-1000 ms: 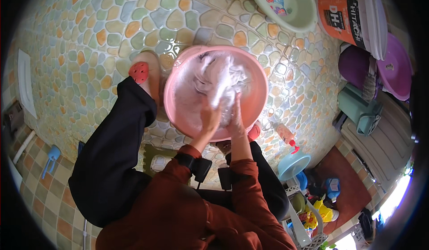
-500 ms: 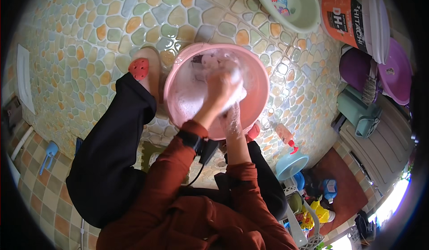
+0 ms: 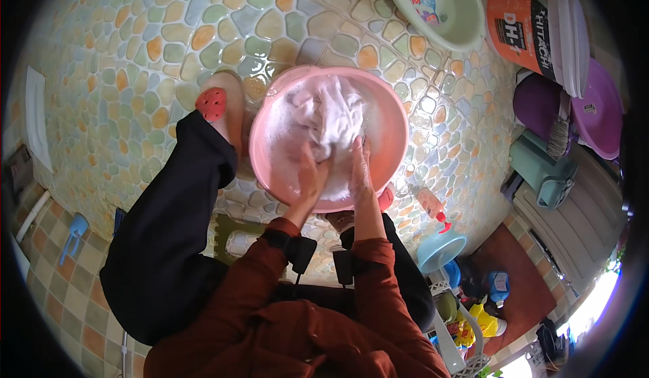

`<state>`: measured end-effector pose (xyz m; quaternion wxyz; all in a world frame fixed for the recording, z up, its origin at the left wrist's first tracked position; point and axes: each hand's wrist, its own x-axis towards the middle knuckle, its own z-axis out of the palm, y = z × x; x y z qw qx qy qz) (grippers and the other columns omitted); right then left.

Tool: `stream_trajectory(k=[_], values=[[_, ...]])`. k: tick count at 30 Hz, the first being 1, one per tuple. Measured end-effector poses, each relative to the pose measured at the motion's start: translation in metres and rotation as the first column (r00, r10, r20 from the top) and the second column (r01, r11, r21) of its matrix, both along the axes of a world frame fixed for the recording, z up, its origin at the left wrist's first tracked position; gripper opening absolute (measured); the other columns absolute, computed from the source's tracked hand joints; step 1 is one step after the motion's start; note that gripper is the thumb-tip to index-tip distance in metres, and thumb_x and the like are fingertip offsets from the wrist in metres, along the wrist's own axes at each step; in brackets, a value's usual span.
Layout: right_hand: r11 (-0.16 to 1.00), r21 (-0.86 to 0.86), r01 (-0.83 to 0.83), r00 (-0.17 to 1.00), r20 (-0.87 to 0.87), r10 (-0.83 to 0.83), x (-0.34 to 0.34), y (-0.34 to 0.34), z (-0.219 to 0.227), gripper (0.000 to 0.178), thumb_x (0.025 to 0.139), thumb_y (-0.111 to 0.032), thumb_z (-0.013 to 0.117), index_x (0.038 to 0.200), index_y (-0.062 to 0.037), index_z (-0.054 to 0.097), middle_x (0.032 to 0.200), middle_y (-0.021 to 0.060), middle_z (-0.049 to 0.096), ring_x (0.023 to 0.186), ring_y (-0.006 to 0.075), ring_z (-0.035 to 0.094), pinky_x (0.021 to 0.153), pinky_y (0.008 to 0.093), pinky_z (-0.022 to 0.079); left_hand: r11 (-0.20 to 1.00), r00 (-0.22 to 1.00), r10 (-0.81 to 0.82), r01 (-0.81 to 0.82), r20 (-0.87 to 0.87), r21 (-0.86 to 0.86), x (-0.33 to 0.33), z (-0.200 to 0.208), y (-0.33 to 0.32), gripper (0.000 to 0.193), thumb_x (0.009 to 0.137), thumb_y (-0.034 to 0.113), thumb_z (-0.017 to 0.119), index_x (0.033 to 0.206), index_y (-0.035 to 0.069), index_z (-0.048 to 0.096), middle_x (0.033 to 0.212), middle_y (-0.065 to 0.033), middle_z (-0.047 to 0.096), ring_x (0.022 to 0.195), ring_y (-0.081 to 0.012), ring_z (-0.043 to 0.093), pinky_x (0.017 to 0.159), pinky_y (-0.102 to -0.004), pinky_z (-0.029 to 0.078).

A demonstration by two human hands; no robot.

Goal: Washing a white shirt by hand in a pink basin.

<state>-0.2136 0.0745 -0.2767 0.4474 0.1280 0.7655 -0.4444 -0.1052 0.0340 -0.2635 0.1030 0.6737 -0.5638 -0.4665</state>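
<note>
A wet, whitish cloth (image 3: 336,111) lies crumpled in cloudy, sudsy water in a pink basin (image 3: 397,113) on the floor between my feet. My left hand (image 3: 312,178) is low in the basin, just on the near side of the cloth, with its fingers stretched out. Beside it on the right, my right hand (image 3: 361,168) points its straightened fingers at the cloth's near edge. Both hands are open and hold nothing that I can see. Some fingertips are close to the cloth or the suds, so I cannot tell whether they touch it.
A pump bottle with a red top (image 3: 433,205) and a light blue bowl (image 3: 441,251) are at my right. Farther off stand a pale green basin (image 3: 466,23), an orange bucket (image 3: 517,30) and purple basins (image 3: 596,107). My red-topped shoe (image 3: 211,103) is left of the pink basin.
My hands were together, bunching the sudsy cloth above the basin. Now they have parted and come nearer to me, and the cloth lies spread in the water.
</note>
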Motion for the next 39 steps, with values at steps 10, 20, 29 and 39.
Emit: stream_trajectory(k=[10,20,29,39], values=[[0.908,-0.255,0.333,0.903,0.365,-0.229,-0.003,-0.009,0.012,0.065,0.094,-0.036,0.056,0.143,-0.0041,0.028,0.133,0.0111,0.045,0.118,0.0205,0.047,0.096,0.0313,0.042,0.944,0.908,-0.319,0.279,-0.270,-0.178,-0.045,0.052,0.010,0.033,0.077,0.028,0.074,0.097,0.005,0.063,0.085,-0.0143,0.066,0.075,-0.0321,0.064,0.069,-0.0407,0.051],[0.966,-0.044,-0.253,0.941,0.220,0.256,0.012,-0.041,0.067,0.058,0.089,-0.021,0.062,0.139,-0.0052,0.037,0.115,0.0103,0.058,0.099,0.0168,0.059,0.083,0.0282,0.048,0.971,0.981,-0.068,0.107,0.183,-0.212,-0.008,-0.010,-0.087,0.026,0.079,0.029,0.071,0.096,0.011,0.062,0.091,-0.0067,0.068,0.078,-0.0225,0.066,0.069,-0.0348,0.051],[0.991,-0.065,-0.113,0.993,0.035,0.115,-0.047,-0.023,0.031,0.062,0.091,-0.038,0.059,0.144,-0.0160,0.034,0.129,0.0038,0.052,0.107,0.0206,0.054,0.082,0.0278,0.045,0.927,0.877,-0.349,0.375,0.330,-0.019,-0.018,0.015,-0.103,0.069,0.080,0.049,0.065,0.139,0.021,0.042,0.127,-0.0219,0.052,0.121,-0.0331,0.048,0.097,-0.0446,0.040],[0.990,-0.133,0.052,0.969,0.247,-0.018,-0.063,-0.048,0.026,0.041,0.096,-0.028,0.051,0.131,-0.0069,0.048,0.113,0.0089,0.059,0.101,0.0188,0.057,0.080,0.0298,0.049,0.773,0.708,-0.635,0.584,-0.309,-0.250,-0.043,0.047,-0.049,0.044,0.072,0.025,0.076,0.112,0.012,0.061,0.107,-0.0117,0.063,0.091,-0.0269,0.064,0.079,-0.0399,0.051]])
